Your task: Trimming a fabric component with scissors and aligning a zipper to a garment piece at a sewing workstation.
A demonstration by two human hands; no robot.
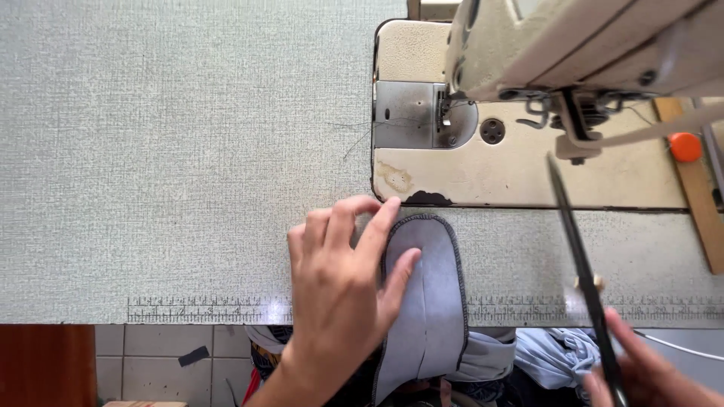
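My left hand (339, 286) lies flat with fingers spread on a grey-blue fabric piece (430, 301) with dark overlocked edges. The piece hangs over the table's front edge and its rounded end points toward the sewing machine (528, 68). My right hand (648, 373) at the lower right grips long dark scissors (577, 241), blades closed and pointing up toward the machine head. The needle plate (418, 114) sits apart from the fabric, farther back.
The pale textured table (166, 151) has a printed ruler strip (204, 309) along its front edge. More light blue fabric (550, 354) bunches below the edge. An orange round thing (685, 146) sits by a wooden strip at the right. Tiled floor shows lower left.
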